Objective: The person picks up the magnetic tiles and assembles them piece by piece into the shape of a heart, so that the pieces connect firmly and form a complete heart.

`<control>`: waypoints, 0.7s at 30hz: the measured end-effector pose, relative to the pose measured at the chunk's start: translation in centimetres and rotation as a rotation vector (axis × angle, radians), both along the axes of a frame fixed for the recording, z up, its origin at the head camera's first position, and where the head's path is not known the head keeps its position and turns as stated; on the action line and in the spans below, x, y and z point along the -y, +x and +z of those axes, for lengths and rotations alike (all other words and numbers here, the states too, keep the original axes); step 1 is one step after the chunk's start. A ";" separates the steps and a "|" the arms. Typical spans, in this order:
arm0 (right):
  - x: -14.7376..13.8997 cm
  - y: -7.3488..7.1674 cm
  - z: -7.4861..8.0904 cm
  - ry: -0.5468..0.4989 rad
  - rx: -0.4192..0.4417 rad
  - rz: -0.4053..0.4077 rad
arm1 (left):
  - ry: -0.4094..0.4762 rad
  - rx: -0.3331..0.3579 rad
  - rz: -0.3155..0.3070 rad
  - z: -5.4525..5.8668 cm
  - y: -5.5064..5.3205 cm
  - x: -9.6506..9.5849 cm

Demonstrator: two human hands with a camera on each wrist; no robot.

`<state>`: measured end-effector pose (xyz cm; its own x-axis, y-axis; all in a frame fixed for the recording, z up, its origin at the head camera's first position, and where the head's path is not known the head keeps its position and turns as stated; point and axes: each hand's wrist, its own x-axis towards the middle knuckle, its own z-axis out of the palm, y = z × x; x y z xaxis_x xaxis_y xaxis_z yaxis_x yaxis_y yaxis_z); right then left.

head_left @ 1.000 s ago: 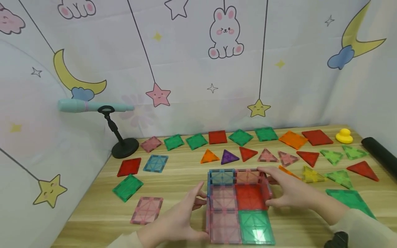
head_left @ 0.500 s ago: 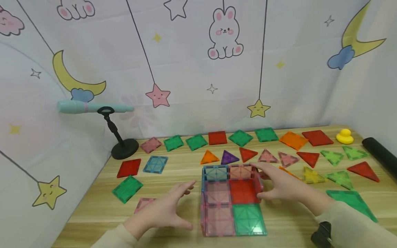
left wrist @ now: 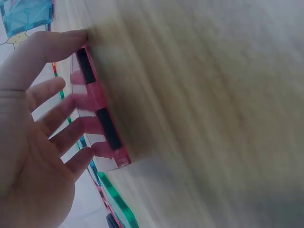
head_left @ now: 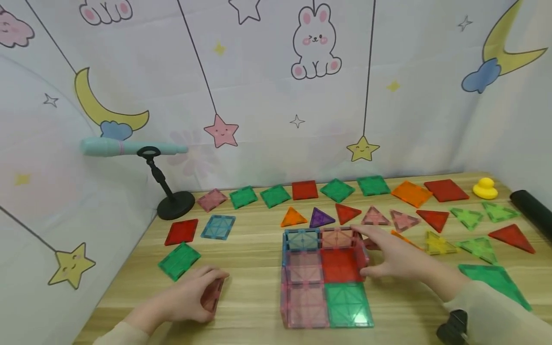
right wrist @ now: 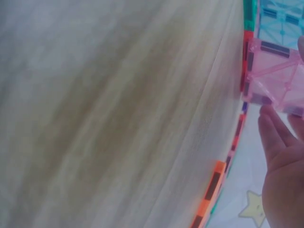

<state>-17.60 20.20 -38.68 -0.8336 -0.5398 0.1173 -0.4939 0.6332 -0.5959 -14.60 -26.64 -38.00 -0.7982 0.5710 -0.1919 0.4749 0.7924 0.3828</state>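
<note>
At the lower left, my left hand (head_left: pixel 189 294) grips a pink magnetic tile (head_left: pixel 212 294) between thumb and fingers, the tile tipped up on edge. The left wrist view shows the thumb at one end of the tile's edge (left wrist: pixel 102 109) and the fingers behind its clear face. My right hand (head_left: pixel 398 258) holds the upright pink wall tile (head_left: pixel 361 254) of a partly walled box, thumb at its near end, fingertips at the back corner. That tile (right wrist: pixel 275 76) shows in the right wrist view. The box floor has pink, red (head_left: pixel 340 265) and green tiles (head_left: pixel 348 304); its back wall is blue and pink.
Square tiles, including a red one (head_left: pixel 304 190), line the back of the wooden table, with several triangles (head_left: pixel 321 218) before them. A microphone stand (head_left: pixel 174 205) is at back left. Loose tiles (head_left: pixel 178 260) lie left; a yellow duck (head_left: pixel 485 188) and black cylinder (head_left: pixel 532 213) stand right.
My left hand has left the box's left side, moved left and taken hold of the loose pink tile, tipping it up. The box shifted slightly left and back; my right hand stayed on it.
</note>
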 end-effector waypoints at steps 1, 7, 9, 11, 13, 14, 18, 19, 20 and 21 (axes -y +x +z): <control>-0.1 0.0 0.0 -0.004 0.004 -0.001 | -0.011 -0.020 -0.005 0.0 -0.1 -0.2; -0.3 -0.1 0.0 -0.033 0.032 0.026 | 0.003 -0.095 -0.016 0.3 -1.0 -1.6; -0.4 -0.2 0.0 -0.045 0.028 0.031 | 0.065 -0.095 -0.001 0.6 -1.2 -2.3; -0.7 -0.2 0.1 -0.068 0.007 0.036 | 0.141 -0.098 0.018 1.1 -1.5 -3.1; -0.9 -0.2 0.3 -0.099 -0.050 0.052 | 0.218 -0.107 0.033 1.8 -1.7 -3.9; -1.1 -0.2 0.5 -0.110 -0.087 0.055 | 0.257 -0.115 0.037 2.2 -1.7 -4.4; -1.1 0.1 1.9 -0.125 -0.257 0.055 | 0.433 -0.184 0.000 4.1 -1.6 -6.1; -0.9 0.3 2.4 -0.125 -0.283 0.047 | 0.479 -0.203 -0.024 4.7 -1.5 -6.6; -0.7 0.5 3.0 -0.124 -0.298 0.037 | 0.521 -0.217 -0.044 5.3 -1.5 -7.1; -0.4 0.8 3.5 -0.124 -0.300 0.032 | 0.563 -0.227 -0.075 5.8 -1.4 -7.7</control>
<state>-16.82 20.56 -35.14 -0.7346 -0.5318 0.4214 -0.6777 0.5460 -0.4925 -16.01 -18.91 -32.19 -0.7372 0.5915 0.3266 0.6408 0.4586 0.6157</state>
